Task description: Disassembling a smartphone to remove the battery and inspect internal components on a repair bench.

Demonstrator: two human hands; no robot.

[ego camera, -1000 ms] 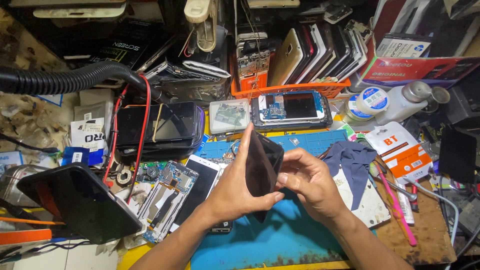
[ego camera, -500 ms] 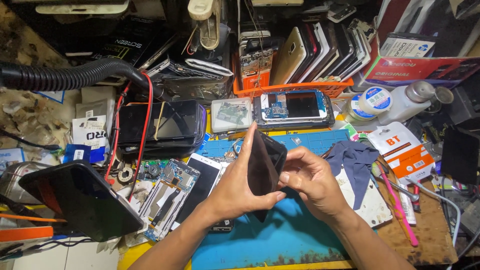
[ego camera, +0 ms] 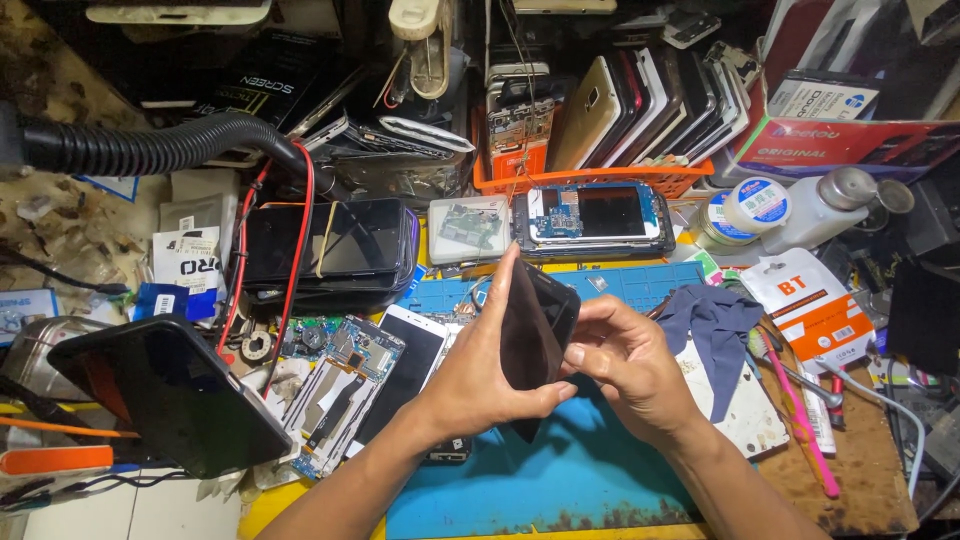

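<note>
Open room: you are working above the bare middle of the blue mat (ego camera: 560,480), the only uncluttered patch; its near edge is running along the bench front.
Crowded edges: an opened phone (ego camera: 592,218) is lying just beyond the mat, a grey cloth (ego camera: 712,318) to your right, stripped phone frames (ego camera: 345,385) to your left.
Dark phone (ego camera: 532,335): you are holding it tilted on edge above the mat, between both hands.
Left hand (ego camera: 475,385): it is gripping the phone's back, thumb pressing the lower edge.
Right hand (ego camera: 625,365): its fingers are closing on the phone's right edge.
</note>
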